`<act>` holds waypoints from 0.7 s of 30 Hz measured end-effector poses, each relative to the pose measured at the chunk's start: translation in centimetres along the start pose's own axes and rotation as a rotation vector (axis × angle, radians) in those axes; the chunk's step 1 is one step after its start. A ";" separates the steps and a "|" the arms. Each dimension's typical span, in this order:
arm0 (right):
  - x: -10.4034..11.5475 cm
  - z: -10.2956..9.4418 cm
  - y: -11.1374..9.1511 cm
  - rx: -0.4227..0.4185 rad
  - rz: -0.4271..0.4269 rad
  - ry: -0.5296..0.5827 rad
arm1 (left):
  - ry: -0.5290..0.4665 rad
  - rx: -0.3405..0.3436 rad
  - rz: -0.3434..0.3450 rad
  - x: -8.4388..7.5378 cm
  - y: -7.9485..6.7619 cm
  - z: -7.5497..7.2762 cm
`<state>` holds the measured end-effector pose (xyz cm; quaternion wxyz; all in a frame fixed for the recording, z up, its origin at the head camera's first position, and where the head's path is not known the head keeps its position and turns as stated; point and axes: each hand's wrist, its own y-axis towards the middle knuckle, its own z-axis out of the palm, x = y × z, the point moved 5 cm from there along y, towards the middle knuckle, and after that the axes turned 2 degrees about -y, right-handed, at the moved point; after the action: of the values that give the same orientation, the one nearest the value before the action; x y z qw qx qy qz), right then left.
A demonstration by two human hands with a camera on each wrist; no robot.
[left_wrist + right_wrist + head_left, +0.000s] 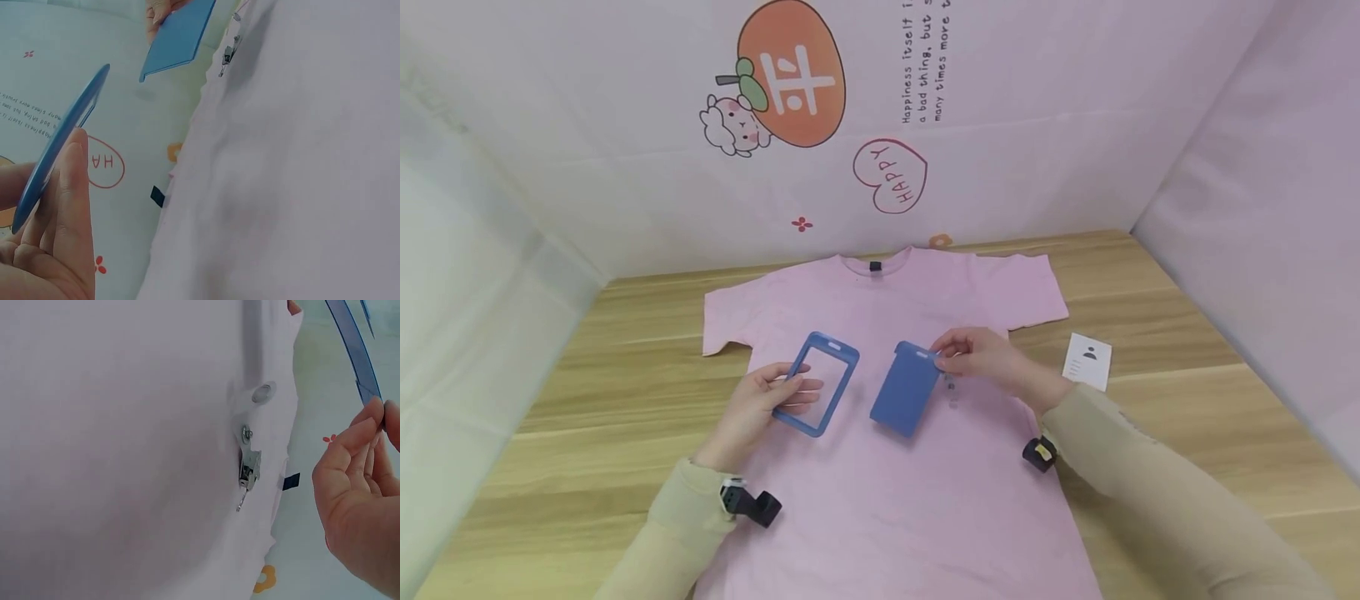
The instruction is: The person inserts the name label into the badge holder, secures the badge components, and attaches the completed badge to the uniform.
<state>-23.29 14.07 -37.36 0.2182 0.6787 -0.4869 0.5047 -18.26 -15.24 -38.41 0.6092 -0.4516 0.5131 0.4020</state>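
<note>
In the head view my left hand (762, 406) holds the blue rimmed front frame (839, 390) of a badge holder by its left side, thumb in front and fingers behind its window. My right hand (983, 357) pinches the flat blue back piece (904, 393) at its upper right corner. The two parts are apart, both tilted above a pink T-shirt (895, 500). Seen from the left wrist, the frame (59, 150) is almost edge-on. Beneath the right hand, a metal badge clip (249, 470) with a clear snap strap (247, 406) lies on the shirt.
A white card (1087, 362) with a printed person icon lies on the wooden table (595, 400), right of the shirt. The shirt is spread flat, collar toward the printed backdrop (1000, 150). White cloth walls stand on both sides.
</note>
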 end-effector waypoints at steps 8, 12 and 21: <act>0.1 1.8 0.6 0.099 -0.027 -0.054 | -0.027 -0.029 -0.009 -0.1 -0.2 -0.4; 0.2 2.3 0.8 0.129 -0.018 -0.079 | -0.045 -0.039 -0.010 -0.1 -0.2 -0.3; 0.3 2.6 1.6 0.129 -0.020 -0.152 | -0.065 -0.057 -0.009 0.0 -0.2 -0.4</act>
<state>-23.44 11.23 -38.47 0.1417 0.7326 -0.4617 0.4797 -18.21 -15.66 -38.44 0.6144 -0.4576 0.4793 0.4282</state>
